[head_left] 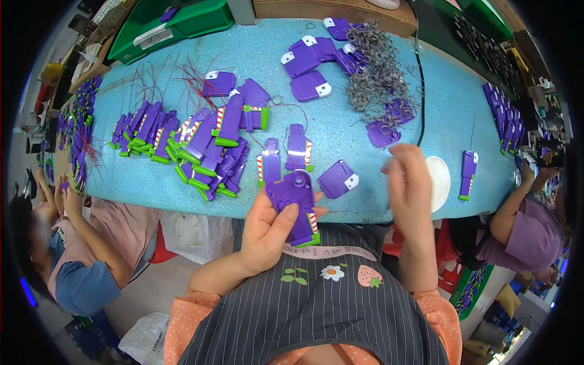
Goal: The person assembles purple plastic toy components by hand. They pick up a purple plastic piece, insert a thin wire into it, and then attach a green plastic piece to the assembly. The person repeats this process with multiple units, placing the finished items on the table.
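Note:
My left hand (266, 226) grips a purple plastic toy wing (288, 193) just over the near table edge, thumb across its face. The wing's lower end has a red-and-white striped edge and a green tip. My right hand (409, 182) hovers over the table to the right, fingers curled together and slightly blurred; anything between the fingertips is too small to make out. Beyond it lies a tangled heap of small grey wire springs (374, 67). Two striped wing pieces (297, 149) and a purple plate with a white corner (339, 179) lie by my left hand.
Wing pieces with green tips (207, 149) are piled at left. More purple plates (310, 85) lie at the back. A round white disc (437, 182) is beside my right hand; a single wing piece (468, 175) lies further right. A green bin (173, 30) stands back left. Co-workers sit on both sides.

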Motion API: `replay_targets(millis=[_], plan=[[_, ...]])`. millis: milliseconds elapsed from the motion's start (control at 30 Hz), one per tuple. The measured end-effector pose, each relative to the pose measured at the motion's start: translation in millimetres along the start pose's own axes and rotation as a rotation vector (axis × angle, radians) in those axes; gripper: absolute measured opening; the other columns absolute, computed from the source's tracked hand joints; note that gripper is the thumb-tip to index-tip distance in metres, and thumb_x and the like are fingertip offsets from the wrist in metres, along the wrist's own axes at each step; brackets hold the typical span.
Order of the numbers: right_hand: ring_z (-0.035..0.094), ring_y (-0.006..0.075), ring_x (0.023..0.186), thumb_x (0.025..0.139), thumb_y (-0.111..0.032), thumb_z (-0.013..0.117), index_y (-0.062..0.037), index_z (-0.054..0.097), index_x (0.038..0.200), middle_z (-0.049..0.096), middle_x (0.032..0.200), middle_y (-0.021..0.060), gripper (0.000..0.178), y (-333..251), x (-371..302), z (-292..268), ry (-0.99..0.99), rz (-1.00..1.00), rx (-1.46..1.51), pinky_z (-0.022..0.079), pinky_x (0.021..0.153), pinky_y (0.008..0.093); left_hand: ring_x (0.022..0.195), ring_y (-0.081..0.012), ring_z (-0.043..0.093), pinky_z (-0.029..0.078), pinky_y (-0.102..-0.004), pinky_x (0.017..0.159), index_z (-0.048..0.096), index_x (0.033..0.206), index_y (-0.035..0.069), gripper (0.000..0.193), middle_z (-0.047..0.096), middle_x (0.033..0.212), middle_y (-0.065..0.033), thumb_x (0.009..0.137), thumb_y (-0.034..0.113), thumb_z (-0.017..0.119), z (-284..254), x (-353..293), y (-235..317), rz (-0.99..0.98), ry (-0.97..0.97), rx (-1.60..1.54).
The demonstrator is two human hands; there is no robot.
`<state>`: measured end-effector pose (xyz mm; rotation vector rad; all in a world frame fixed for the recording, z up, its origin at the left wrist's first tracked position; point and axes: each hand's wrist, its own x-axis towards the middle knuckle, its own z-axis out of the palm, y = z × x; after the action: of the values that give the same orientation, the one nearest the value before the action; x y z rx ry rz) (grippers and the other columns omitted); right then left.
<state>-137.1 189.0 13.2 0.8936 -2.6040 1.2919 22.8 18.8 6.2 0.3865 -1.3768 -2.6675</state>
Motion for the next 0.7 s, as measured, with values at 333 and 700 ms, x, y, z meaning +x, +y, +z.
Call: replay_targets(millis=[333,700], plan=[[0.052,0.0246,0.073,0.079,-0.006,0.066,0.0001,0.048,0.069,0.053,0.077,0.0113,0.021,53.5,-26.7,-100.7,0.215,0.112,-0.369,0.04,0.065,0.033,0.101,-0.028,0.061,0.05,-0.039,0.088,0.035,0.125,-0.001,0.032,0.054,0.118,-0.0227,0.096,0.008,0.04,13.3,-2.9,-8.4,-0.084,-0.06,0.029],[0.048,0.0131,0.074,0.082,-0.004,0.062,-0.0003,0.051,0.072,0.056,0.087,0.0082,0.015,49.4,-35.9,-92.0,0.38,0.134,0.055,0.037,0.067,0.024,0.106,-0.0276,0.058,0.046,-0.0393,0.093,0.031,0.129,-0.001,0.036,0.051,0.122,-0.021,0.095,0.005,0.039,10.3,2.4,-1.1,-0.182,-0.13,0.021]])
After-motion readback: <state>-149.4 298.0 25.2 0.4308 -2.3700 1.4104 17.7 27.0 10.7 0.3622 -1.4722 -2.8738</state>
